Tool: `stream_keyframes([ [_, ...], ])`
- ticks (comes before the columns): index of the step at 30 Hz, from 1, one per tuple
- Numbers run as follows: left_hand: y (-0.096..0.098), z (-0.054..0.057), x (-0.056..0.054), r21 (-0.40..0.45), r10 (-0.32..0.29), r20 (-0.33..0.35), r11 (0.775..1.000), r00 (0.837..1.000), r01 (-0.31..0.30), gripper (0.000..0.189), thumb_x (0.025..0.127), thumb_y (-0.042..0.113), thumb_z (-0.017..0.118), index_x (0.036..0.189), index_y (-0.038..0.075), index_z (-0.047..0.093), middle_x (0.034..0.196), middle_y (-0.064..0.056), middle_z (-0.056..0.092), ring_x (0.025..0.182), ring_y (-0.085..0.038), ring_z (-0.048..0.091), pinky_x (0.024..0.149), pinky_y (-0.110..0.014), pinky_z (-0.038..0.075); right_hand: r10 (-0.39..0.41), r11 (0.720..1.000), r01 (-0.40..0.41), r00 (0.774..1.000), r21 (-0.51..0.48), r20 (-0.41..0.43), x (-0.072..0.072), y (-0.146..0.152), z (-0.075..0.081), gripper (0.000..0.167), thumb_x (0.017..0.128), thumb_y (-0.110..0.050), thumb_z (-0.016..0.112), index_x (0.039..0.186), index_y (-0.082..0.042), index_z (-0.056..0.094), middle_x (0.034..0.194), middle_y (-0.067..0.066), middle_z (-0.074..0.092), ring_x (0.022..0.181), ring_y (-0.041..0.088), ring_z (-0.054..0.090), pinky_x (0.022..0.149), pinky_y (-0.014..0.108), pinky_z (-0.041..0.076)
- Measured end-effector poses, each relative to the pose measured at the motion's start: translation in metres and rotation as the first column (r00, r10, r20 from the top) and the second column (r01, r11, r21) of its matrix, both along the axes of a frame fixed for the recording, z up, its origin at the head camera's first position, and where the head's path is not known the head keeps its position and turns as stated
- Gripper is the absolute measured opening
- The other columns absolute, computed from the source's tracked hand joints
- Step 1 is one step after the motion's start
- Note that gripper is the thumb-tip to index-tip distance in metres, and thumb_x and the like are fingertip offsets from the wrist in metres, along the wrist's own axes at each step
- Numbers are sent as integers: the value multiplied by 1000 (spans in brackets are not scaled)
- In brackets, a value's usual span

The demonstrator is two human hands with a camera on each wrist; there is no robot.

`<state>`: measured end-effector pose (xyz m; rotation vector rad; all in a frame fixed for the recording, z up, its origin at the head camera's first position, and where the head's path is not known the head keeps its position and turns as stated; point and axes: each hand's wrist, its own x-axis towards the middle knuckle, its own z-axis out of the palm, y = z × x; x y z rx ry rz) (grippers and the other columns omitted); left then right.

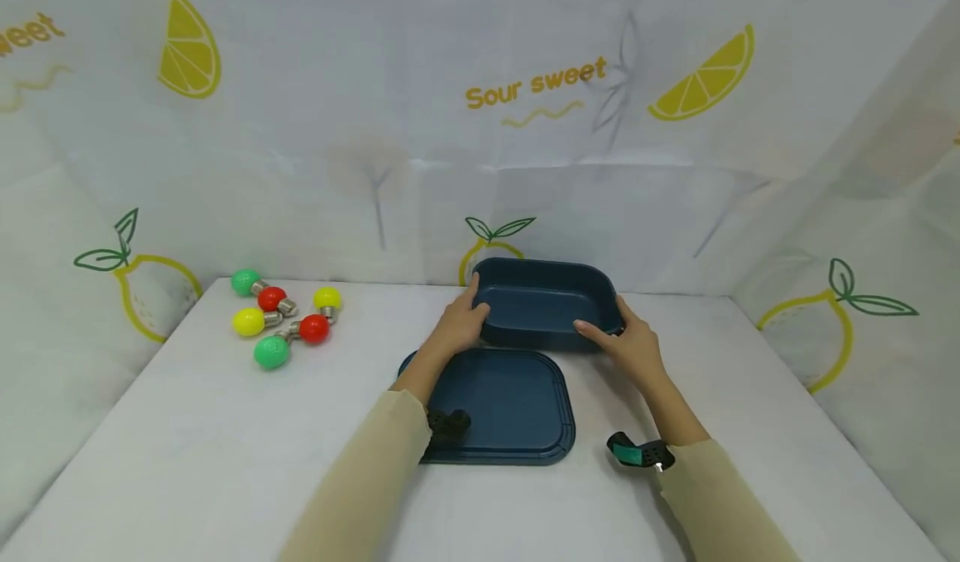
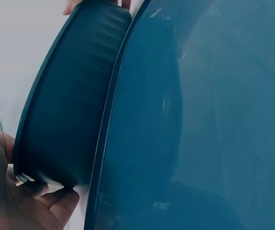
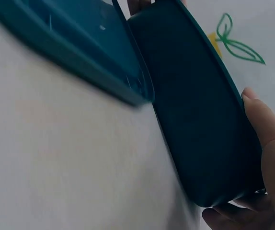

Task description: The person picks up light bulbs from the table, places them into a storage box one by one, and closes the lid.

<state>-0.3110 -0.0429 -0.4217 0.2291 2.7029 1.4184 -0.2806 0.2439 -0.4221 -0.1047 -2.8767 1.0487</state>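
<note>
A dark blue rectangular box (image 1: 547, 295) with rounded corners is held between both hands at the far middle of the table, its open top facing up. My left hand (image 1: 459, 324) grips its left end, thumb over the rim. At the right end my right hand (image 1: 633, 345) holds it the same way, thumb at the rim and fingers round the outside, as the right wrist view shows on the box wall (image 3: 200, 110). Nearer to me lies a flat dark blue lid (image 1: 502, 408), partly covered by the left forearm.
Several coloured bulbs, among them a red bulb (image 1: 314, 328) and a green bulb (image 1: 272, 352), lie at the table's back left. A white cloth (image 1: 337, 128) with lemon prints hangs behind the white table (image 1: 225, 462).
</note>
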Motion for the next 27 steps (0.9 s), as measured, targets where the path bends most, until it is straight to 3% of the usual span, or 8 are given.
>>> stream_keyframes([
  [2,-11,1,0,4,8,0,1000,1000,-8,70,99,28,36,164,22,10,151,-18,49,104,-31,58,103,-46,44,14,1000,-14,1000,-3,-2,-2,-9,1,110,88,-65,65,162,-4,12,159,32,32,140,49,44,109,61,45],
  [3,-16,2,0,5,14,-1,1000,1000,-14,70,99,28,36,164,22,10,159,-16,41,119,-32,56,110,-47,41,20,1000,-20,1000,-5,-3,-2,-14,2,110,87,-65,66,162,-4,12,160,31,32,140,49,45,109,61,45],
  [6,-35,3,0,3,15,-9,1000,1000,-15,71,98,27,36,164,22,10,166,-13,30,144,-33,44,121,-50,34,43,999,-43,999,-32,-6,-4,-30,2,109,87,-63,67,162,-4,13,161,29,31,141,47,45,109,59,47],
  [7,-42,3,1,7,19,-10,1000,1000,-19,71,98,27,36,164,22,11,169,-11,23,153,-32,31,125,-50,28,53,997,-53,999,-51,-7,-4,-34,1,108,88,-62,67,162,-5,13,162,28,29,141,47,45,109,58,47],
  [15,-80,-3,1,23,53,-17,998,998,-53,71,97,27,34,164,25,11,170,-9,19,155,-33,25,127,-52,23,154,956,-161,987,-246,-50,-8,-56,-16,96,94,-55,65,164,-20,11,166,20,26,148,41,39,116,56,41],
  [17,-83,-8,1,64,60,-19,996,998,-58,69,98,27,34,164,28,13,171,-6,17,158,-32,19,128,-53,20,163,946,-173,985,-276,-59,-8,-56,-22,90,96,-54,62,164,-24,12,165,20,30,148,39,39,118,55,39],
  [22,-84,-24,4,181,81,-78,981,994,-66,62,102,30,34,162,37,18,171,-1,19,157,-29,21,127,-56,22,153,935,-178,983,-308,-101,-7,-54,-29,80,99,-54,57,163,-32,15,164,22,31,149,40,38,120,55,35],
  [27,-87,-36,9,212,101,-144,975,984,-69,60,106,34,40,162,36,18,170,3,21,157,-25,22,127,-52,22,159,933,-179,983,-311,-90,-5,-56,-33,80,99,-56,55,163,-33,14,165,21,29,150,40,36,121,54,35],
])
